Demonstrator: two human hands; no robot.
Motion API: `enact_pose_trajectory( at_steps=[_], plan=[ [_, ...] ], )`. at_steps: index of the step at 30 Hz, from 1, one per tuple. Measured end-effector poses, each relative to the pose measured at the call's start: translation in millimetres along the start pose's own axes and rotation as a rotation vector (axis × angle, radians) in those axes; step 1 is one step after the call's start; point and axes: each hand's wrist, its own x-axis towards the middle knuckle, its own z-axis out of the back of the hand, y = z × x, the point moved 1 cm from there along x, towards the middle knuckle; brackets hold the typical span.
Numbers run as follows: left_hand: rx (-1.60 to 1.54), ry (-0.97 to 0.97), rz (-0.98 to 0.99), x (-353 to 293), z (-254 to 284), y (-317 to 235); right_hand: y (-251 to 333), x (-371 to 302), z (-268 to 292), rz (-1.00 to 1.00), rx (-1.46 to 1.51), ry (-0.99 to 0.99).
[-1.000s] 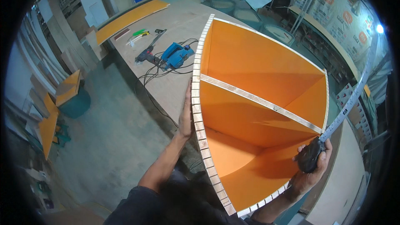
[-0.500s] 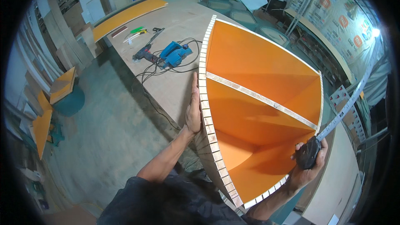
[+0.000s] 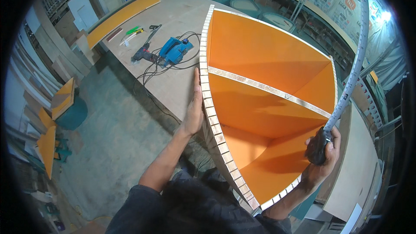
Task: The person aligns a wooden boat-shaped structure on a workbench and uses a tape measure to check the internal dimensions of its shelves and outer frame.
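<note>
A curved wooden cabinet [image 3: 268, 39] with orange inner faces and a slatted, kerf-cut edge stands on the worktable in front of me. One divider [image 3: 264, 91] splits it into two compartments. My left hand [image 3: 193, 110] lies flat with straight fingers against the cabinet's left outer side. In my right hand [image 3: 327, 151] is a black tape measure [image 3: 318, 146], held over the cabinet's near right edge. Its blade [image 3: 356, 67] is drawn out, rising away to the upper right and bending upward.
On the worktable [image 3: 173, 6], left of the cabinet, lie a blue power planer [image 3: 175, 51], a cordless drill [image 3: 143, 54] and looped cables. An orange panel [image 3: 123, 19] rests at the far left edge. Boards [image 3: 82, 17] lean along the wall; a teal bin [image 3: 76, 112] stands on the floor.
The tape blade has swung more upright. My view has shifted slightly, so the cabinet and tools appear a little higher and further left. Both hands keep their places.
</note>
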Motion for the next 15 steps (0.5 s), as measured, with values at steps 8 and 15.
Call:
enact_pose_trajectory(
  at_steps=[8, 15],
  plan=[
    [0.513, 0.421, -0.197, 75.1, 82.8, -13.0, -13.2, 6.1, 18.4, -0.005, 0.092, 0.054],
    [0.825, 0.755, -0.305, 117.2, 88.3, -37.6, -19.8, 5.9, 19.5, 0.056, 0.108, -0.034]
  ],
)
